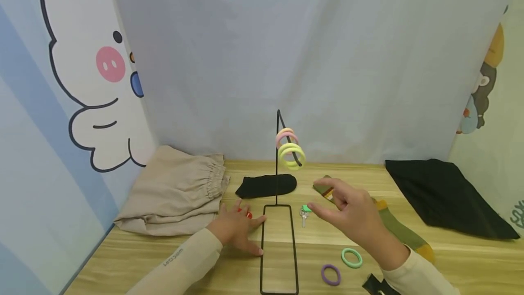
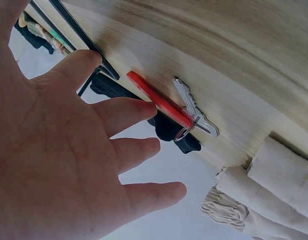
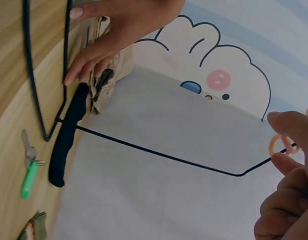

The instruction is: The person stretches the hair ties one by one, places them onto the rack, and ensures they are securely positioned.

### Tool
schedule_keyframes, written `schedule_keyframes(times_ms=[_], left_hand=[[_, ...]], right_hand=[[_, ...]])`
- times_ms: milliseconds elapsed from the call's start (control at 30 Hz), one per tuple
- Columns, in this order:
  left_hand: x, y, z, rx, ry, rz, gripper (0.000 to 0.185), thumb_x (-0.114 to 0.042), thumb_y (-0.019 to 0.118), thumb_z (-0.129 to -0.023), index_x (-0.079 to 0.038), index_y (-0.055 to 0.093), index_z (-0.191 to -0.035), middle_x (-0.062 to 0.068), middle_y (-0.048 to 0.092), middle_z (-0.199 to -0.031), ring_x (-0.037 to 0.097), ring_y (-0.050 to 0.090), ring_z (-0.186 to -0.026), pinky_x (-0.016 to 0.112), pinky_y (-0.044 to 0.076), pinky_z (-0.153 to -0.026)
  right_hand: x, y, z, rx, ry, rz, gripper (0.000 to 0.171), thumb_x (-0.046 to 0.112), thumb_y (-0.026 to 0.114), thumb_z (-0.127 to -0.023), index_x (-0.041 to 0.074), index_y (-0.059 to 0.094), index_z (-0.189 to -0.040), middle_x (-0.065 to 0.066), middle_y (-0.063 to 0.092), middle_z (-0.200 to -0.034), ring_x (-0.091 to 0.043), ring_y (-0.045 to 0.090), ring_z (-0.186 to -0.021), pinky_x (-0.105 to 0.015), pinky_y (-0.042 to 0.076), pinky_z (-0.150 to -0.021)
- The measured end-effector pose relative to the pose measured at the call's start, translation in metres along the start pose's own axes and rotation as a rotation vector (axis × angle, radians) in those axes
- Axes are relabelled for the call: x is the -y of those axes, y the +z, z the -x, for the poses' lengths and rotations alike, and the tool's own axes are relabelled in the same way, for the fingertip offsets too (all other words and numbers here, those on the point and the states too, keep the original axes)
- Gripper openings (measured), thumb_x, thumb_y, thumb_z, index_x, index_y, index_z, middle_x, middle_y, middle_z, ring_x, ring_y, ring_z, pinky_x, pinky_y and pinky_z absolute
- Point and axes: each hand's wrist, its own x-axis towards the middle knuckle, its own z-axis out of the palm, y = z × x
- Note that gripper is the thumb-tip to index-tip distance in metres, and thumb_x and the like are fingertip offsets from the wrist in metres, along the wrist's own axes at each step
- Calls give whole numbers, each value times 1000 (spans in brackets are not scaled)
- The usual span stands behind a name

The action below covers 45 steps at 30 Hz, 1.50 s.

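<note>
A black wire stand [image 1: 276, 185] rises at mid-table, with pink, peach and yellow rings [image 1: 280, 159] hung on its sloping arm. My left hand [image 1: 235, 229] lies by its base with fingers spread, thumb and forefinger at the left rod. Just past those fingers is a red key tag [image 2: 161, 100] with a silver key [image 2: 189, 97]. My right hand [image 1: 354, 215] hovers right of the stand, holding nothing; thumb and forefinger are apart, the other fingers bent. On the table lie a mint ring [image 1: 350, 250], a purple ring [image 1: 323, 274] and a green-tagged key [image 1: 304, 218].
Folded beige cloth [image 1: 176, 190] with a gathered edge lies at left. A black sock [image 1: 262, 185] is behind the stand's base. The green sock [image 1: 399, 229] and black cloth [image 1: 442, 190] are at right. Part of a small black item [image 1: 372, 284] shows by my right sleeve.
</note>
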Motion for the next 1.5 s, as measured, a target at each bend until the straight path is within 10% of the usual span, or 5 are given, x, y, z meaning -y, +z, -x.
schedule_keyframes(times_ms=[600,1033,1500], left_hand=[[2,4,-1,-18,20,0,88,-79,54,-67,-44,26,-143,15,27,-151,40,10,-141,68,14,-104],[1,3,-3,3,10,-5,89,-79,54,-67,-45,25,-143,14,24,-152,38,8,-142,67,12,-105],[1,2,-2,5,6,-8,89,-79,54,-67,-45,25,-143,14,24,-152,38,9,-142,67,12,-105]], right_hand=[[-53,1,52,434,509,128,36,37,75,-75,16,67,-102,9,27,-52,-2,15,-43,-19,21,-40],[-80,-16,80,781,599,130,49,42,80,-64,16,65,-103,3,46,-67,-7,36,-54,-22,30,-47],[-87,-16,87,795,511,91,27,34,79,-69,22,63,-88,7,43,-64,-4,33,-55,-21,29,-47]])
